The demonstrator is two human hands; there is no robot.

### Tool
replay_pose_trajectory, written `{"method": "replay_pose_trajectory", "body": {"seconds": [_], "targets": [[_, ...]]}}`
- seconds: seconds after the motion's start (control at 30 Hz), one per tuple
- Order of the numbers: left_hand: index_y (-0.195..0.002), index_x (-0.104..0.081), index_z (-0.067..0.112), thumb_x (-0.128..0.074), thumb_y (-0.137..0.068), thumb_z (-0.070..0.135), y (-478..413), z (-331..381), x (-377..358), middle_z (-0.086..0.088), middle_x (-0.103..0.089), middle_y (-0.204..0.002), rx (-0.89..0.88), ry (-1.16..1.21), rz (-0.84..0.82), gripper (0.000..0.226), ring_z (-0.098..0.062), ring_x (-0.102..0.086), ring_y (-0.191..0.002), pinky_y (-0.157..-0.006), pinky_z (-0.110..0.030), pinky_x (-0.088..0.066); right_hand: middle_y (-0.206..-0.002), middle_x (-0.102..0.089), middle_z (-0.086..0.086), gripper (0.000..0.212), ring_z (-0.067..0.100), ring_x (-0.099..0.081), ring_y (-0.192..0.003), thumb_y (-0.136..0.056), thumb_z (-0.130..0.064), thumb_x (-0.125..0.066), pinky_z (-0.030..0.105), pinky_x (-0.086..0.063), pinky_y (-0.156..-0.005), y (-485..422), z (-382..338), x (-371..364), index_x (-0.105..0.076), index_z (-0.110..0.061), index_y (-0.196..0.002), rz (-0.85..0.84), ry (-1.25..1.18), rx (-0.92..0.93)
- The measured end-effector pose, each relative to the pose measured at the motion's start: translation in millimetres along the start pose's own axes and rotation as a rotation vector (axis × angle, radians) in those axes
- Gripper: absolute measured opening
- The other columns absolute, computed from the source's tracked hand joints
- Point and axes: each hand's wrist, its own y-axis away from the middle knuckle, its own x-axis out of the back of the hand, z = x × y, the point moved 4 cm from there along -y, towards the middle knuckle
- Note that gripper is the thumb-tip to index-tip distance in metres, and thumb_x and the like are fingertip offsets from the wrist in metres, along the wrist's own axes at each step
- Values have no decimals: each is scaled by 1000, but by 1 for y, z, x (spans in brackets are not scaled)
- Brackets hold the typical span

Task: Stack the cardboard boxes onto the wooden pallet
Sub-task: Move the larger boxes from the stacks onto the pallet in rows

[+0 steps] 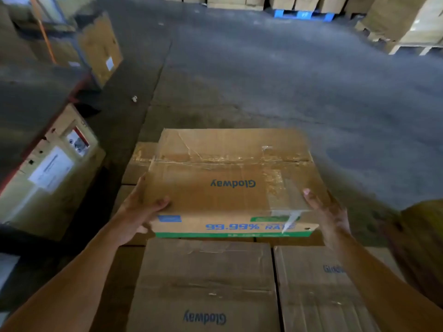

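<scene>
A taped cardboard box (230, 178) with blue "Glodway" print and a green strip on its near side is held tilted above a stack of like boxes. My left hand (141, 207) grips its near left corner, thumb on top. My right hand (328, 212) presses flat against its right side. Below and nearer lie two stacked boxes, one at the left (203, 283) and one at the right (318, 295). A lower layer of boxes (141, 159) shows past the held box's left edge. The wooden pallet is hidden under the stack.
Labelled cartons (52, 171) stand on a rack at the left. Grey concrete floor (263, 80) stretches ahead. A blue pallet (302, 13) with boxes is at the far back. More stacked cartons (407, 20) sit on a pale pallet at the far right. A brown carton (422, 243) is at my right.
</scene>
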Motion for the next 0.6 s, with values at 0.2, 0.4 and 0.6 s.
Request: {"method": "replay_pose_trajectory", "body": {"seconds": [0.2,0.4,0.6], "targets": [[-118,-45,75,-98,-48,34,-76,-42,11,19,-63,-115,22,45,-1,96,-27,-66,-107,-70,-57,-59,-101,-73,-8,56,18,-70,-95,-69,-71,-73,41,-55,-87,-60,53,-50,-66,-39,-115,-94,114,2],[-123,-47,67,-91,-58,27,-131,-93,-2,23,-66,-113,14,15,21,88,-21,-64,-109,-81,-58,-55,-70,-68,-31,17,-24,-59,-69,-82,-36,-78,-4,-39,-59,-94,121,-72,-66,-31,-94,-100,164,-13],[-131,-45,60,-88,-65,27,-157,-147,-5,16,-61,-124,27,-92,39,86,-17,-56,-119,-99,-44,-48,-82,-66,-29,37,-15,-61,-75,-78,-49,-80,0,-41,-62,-108,184,-85,-63,-33,-106,-183,348,-47]]}}
